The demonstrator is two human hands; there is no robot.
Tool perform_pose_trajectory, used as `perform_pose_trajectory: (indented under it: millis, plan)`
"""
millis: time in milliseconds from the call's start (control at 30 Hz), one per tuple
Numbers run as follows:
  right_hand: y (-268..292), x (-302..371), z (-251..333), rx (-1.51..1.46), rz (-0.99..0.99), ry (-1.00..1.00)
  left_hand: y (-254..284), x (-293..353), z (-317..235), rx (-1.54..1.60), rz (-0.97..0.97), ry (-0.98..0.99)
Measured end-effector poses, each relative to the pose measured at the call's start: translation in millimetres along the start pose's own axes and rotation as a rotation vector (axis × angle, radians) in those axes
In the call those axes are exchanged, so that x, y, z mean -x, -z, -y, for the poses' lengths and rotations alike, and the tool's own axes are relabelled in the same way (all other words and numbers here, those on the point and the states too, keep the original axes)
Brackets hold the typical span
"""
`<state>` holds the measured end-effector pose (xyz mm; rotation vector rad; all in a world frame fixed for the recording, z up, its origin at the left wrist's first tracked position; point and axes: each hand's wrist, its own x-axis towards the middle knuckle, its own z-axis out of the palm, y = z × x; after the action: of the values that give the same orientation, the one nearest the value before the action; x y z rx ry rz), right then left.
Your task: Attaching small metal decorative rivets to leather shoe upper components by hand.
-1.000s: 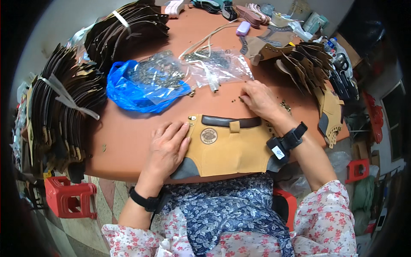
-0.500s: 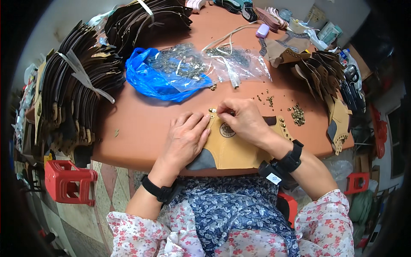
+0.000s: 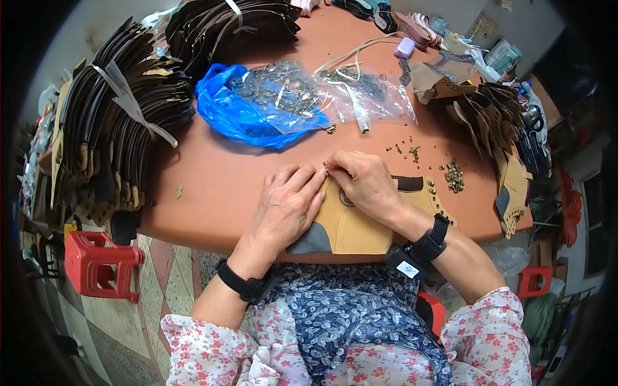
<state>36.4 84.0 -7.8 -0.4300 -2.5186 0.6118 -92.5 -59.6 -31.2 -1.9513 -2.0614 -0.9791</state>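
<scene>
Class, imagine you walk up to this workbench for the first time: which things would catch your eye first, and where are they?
First come the two hands at the near edge of the table: the left hand and right hand meet, pressing on a tan leather piece. Beyond them a bright blue plastic bag of small metal fittings lies mid-table. Along the left edge stand big tied bundles of dark leather pieces.

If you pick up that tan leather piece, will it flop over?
Probably a bit. The tan leather piece lies flat under both hands, so it likely bends yet holds its shape. Its metal studs may weigh down that edge.
</scene>
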Motion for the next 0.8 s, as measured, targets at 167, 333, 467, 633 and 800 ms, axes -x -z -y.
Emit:
perform_pose_trajectory:
  millis: [167,333,467,633,800]
  plan:
    - [-3.5,1.0,-1.7,-0.036,-0.042,0.01,-0.5,-1.1,-0.5,0.004,-0.007,-0.002]
    - [-3.4,2.7,1.0,0.052,-0.027,0.058,-1.2,-0.7,0.1,-0.008,-0.007,-0.001]
    - [-1.9,5.2,0.3,0.063,-0.027,0.096,-0.7,-0.7,0.1,-0.006,-0.008,-0.007]
    - [-6.6,3.4,-1.0,-0.061,-0.089,0.005,-0.2,-0.9,-0.4,-0.009,-0.008,-0.008]
    - [-7.4,3.7,-1.6,0.019,-0.084,0.053,-1.0,-0.8,-0.1,-0.014,-0.005,-0.015]
